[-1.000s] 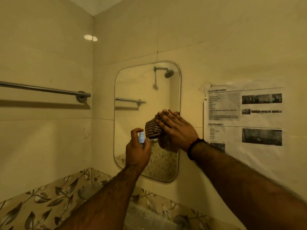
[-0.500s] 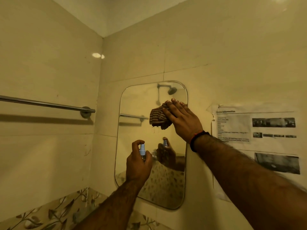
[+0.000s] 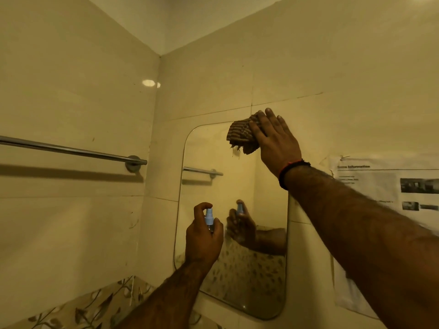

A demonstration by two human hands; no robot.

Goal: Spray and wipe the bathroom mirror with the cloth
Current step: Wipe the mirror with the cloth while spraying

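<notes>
Head view: the mirror (image 3: 213, 198), a rounded rectangle, is fixed to the tiled wall (image 3: 237, 67) near the corner. The right hand (image 3: 276, 141) lies flat, fingers extended, pressing a striped cloth (image 3: 241, 136) against the mirror's top right corner; the cloth bunches out to the left of the fingers, with loose threads hanging below it. A red band (image 3: 291, 172) circles the right wrist. The left hand (image 3: 204, 236) is closed around a small spray bottle (image 3: 209, 217) with a pale blue nozzle, index finger curled over the top, held in front of the mirror's lower left area; whether it touches the glass cannot be told. Hand and bottle are reflected in the glass. A towel bar (image 3: 71, 150) is mounted on the left wall. A printed sheet (image 3: 380, 186) is stuck to the wall right of the mirror.
</notes>
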